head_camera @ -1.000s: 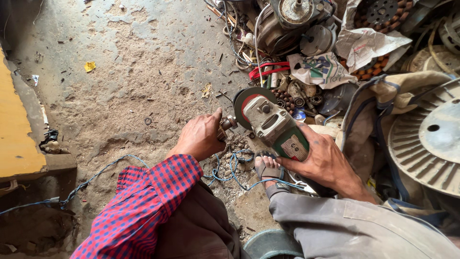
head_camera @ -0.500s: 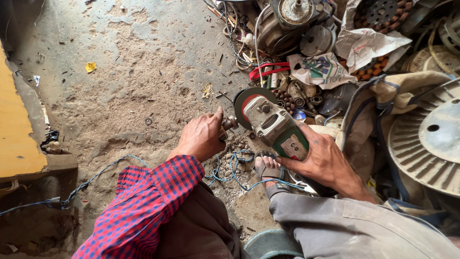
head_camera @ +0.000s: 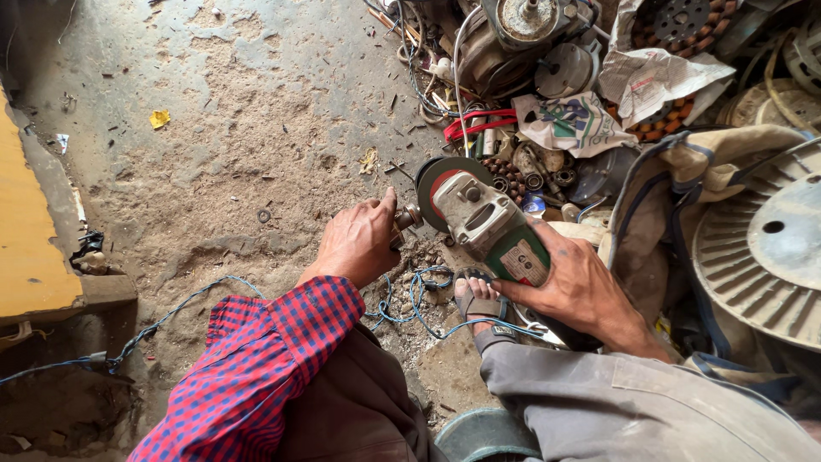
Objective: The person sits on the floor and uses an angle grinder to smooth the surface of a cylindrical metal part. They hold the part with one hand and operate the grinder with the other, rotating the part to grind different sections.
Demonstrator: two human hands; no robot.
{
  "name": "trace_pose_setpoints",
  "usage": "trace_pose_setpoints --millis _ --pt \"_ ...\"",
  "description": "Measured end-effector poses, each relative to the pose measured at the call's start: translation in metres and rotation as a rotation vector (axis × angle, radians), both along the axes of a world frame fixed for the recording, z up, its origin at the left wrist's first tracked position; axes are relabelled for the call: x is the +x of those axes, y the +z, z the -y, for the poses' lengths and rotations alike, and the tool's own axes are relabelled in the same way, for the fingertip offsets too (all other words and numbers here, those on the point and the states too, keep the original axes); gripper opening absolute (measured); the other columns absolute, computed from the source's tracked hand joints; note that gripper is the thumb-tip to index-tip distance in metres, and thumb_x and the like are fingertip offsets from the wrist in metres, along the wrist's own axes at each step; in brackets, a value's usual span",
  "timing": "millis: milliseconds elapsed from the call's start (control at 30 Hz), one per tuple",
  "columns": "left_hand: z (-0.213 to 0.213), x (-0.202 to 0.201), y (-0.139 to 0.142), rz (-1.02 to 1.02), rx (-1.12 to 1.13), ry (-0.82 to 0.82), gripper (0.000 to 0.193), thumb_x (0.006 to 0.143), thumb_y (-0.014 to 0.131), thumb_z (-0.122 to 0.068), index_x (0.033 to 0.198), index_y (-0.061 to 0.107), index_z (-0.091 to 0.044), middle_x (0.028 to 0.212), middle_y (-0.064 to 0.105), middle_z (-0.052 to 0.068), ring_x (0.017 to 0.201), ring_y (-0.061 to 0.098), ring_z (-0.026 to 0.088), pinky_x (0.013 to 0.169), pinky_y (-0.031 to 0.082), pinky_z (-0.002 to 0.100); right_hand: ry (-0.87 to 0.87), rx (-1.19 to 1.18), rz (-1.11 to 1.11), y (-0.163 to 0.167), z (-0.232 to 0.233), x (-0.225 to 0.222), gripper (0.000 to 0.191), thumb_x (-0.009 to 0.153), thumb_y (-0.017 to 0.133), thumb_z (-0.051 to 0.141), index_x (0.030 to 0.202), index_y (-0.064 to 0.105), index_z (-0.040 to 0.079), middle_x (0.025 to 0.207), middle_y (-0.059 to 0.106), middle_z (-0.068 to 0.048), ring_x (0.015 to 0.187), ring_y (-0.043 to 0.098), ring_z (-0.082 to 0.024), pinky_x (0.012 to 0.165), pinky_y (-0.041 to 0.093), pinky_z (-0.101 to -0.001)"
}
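Hands on a green angle grinder at centre frame, over a dusty workshop floor.

From the left: a yellow block [head_camera: 30, 231] at the frame edge, then a blue wire [head_camera: 171, 312] trailing right. The left hand [head_camera: 359, 244] pinches a small metal part [head_camera: 409, 217] against the wheel; the right hand [head_camera: 577, 287] wraps the angle grinder [head_camera: 487, 227] by its rear body. It looks heavy, rigid, nose-weighted — best gripped at the body, away from the disc. The part is mostly hidden by fingers — its shape is unclear. Motor scrap [head_camera: 530, 43] fills the upper right.
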State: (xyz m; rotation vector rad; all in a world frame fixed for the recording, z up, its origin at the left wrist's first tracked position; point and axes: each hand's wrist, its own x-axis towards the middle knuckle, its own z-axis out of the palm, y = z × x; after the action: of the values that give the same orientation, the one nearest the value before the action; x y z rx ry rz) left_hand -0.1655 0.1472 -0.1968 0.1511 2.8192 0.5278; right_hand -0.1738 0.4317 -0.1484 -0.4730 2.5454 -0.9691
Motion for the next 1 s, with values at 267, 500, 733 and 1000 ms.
trace_pose_setpoints --millis 267,500,733,1000 --pt "-0.001 -0.002 -0.004 0.023 -0.033 0.007 0.087 0.070 0.081 -0.021 0.144 0.043 0.001 0.109 0.067 0.019 0.095 0.069 0.038 0.079 0.057 0.046 -0.004 -0.003 -0.016 -0.002 0.000 -0.001 0.070 0.067 0.086 0.037 0.126 0.062 0.009 0.097 0.077 -0.017 0.088 0.077 -0.032 0.077 0.058 -0.0423" --pt "0.001 0.000 -0.007 -0.015 -0.051 0.000 0.086 0.072 0.079 -0.019 0.147 0.042 0.001 0.109 0.066 0.020 0.094 0.069 0.038 0.077 0.057 0.046 0.003 -0.006 -0.017 -0.002 0.001 -0.002 0.072 0.066 0.087 0.038 0.126 0.061 0.008 0.094 0.076 -0.017 0.085 0.077 -0.033 0.075 0.059 -0.0427" --pt "-0.001 0.000 -0.007 -0.015 -0.067 -0.016 0.086 0.074 0.078 -0.019 0.148 0.039 0.002 0.110 0.065 0.020 0.096 0.068 0.036 0.079 0.057 0.045 -0.001 0.041 0.027 -0.003 0.001 -0.003 0.067 0.067 0.087 0.039 0.121 0.062 0.009 0.092 0.077 -0.016 0.084 0.078 -0.032 0.076 0.059 -0.0425" --pt "-0.002 0.001 -0.011 -0.039 -0.034 -0.012 0.078 0.080 0.073 -0.012 0.149 0.039 0.001 0.114 0.063 0.022 0.100 0.065 0.038 0.084 0.054 0.046 0.002 -0.002 -0.011 -0.004 -0.001 -0.003 0.073 0.067 0.086 0.038 0.128 0.060 0.007 0.098 0.077 -0.019 0.089 0.077 -0.034 0.078 0.058 -0.0427"
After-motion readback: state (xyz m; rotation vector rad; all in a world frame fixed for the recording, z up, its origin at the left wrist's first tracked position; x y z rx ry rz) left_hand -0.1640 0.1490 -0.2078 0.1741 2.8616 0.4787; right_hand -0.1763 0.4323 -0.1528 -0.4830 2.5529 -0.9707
